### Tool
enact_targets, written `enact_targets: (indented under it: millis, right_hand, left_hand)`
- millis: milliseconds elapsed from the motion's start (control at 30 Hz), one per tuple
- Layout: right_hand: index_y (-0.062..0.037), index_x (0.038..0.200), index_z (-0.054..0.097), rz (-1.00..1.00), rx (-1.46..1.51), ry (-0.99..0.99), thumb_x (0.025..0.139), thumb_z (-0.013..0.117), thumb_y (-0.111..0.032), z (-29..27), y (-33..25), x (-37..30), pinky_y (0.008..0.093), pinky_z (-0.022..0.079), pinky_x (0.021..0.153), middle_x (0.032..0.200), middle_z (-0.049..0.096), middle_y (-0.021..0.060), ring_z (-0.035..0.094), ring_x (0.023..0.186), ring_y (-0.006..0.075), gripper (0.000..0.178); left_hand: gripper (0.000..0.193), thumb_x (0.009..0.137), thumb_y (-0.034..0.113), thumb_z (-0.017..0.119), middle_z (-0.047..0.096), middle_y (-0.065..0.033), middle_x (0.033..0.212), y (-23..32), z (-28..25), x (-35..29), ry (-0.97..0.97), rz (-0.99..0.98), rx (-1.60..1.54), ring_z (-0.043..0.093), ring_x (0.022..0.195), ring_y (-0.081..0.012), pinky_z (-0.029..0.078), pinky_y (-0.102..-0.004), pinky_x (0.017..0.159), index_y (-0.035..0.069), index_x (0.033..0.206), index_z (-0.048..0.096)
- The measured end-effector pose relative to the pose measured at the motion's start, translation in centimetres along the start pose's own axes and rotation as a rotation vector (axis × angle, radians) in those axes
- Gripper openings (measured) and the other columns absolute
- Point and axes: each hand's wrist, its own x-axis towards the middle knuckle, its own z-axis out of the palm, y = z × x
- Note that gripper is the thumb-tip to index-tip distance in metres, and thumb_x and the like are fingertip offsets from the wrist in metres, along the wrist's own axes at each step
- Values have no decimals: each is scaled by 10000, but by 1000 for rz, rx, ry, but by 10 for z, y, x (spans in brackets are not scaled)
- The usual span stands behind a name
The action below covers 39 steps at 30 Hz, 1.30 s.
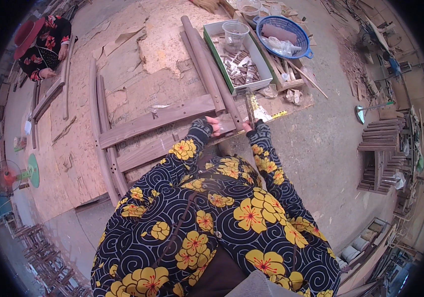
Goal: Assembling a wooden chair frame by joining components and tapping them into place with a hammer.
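Dark brown wooden frame parts lie on the worktable in front of me. My left hand [214,126] is closed at the end of the lower wooden rail [227,123], its fingertips on the wood. Just right of it, my right hand [252,125] is closed round the lower end of a narrow, dark, flat tool [250,106]; its exact kind is not clear. A wider wooden rail [157,121] runs above the left hand, with a small light scrap lying on it. Two long wooden posts [203,67] slant away beyond the hands.
A green-sided box [234,89] holds short wooden pieces and a clear plastic cup [235,33]. Beside it stands a blue basket [282,37]. Another person [44,47] in a red hat works at the far left. Stacked wooden parts [382,136] stand on the right floor.
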Motion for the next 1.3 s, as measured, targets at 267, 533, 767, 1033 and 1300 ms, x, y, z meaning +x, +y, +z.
enact_targets:
  millis: [267, 533, 767, 1033, 1300]
  right_hand:
    - [-17, 809, 586, -50, -416, -115, 658, 636, -291, 9, 27, 38, 323, 435, 629, 707, 588, 130, 565, 667, 242, 317]
    - [-34, 819, 536, -185, -708, -327, 644, 589, -279, 15, -16, 50, 387, 444, 680, 764, 576, 176, 561, 755, 320, 305]
    - [-21, 809, 517, -174, -665, -311, 648, 578, -265, 18, -12, 54, 404, 441, 660, 738, 568, 185, 554, 734, 331, 299]
    - [-33, 767, 504, -101, -632, -193, 646, 568, -241, 29, 11, 49, 394, 442, 653, 733, 560, 189, 552, 736, 343, 249]
    - [-96, 1105, 469, -266, -269, -110, 655, 577, -195, 22, 12, 33, 366, 442, 708, 864, 566, 193, 557, 803, 318, 473]
  left_hand:
    - [163, 725, 20, 591, 576, -116, 724, -26, -42, 7, 162, 14, 108, 574, 622, -160, 512, -254, 574, -21, 866, 518]
    - [143, 732, 23, 588, 574, -104, 727, -27, -44, 5, 173, -19, 80, 572, 647, -155, 509, -249, 592, -7, 854, 518]
    - [139, 735, 35, 588, 575, -92, 715, -34, -46, 17, 110, 27, 115, 563, 629, -144, 500, -246, 578, 6, 850, 515]
    - [109, 750, 45, 562, 572, -70, 711, -26, -35, 18, 152, -17, 223, 554, 627, -126, 483, -224, 550, 30, 851, 524]
    - [185, 714, 174, 579, 600, -101, 771, -21, -4, 39, 87, 419, 928, 565, 703, -183, 449, -293, 666, 40, 841, 585]
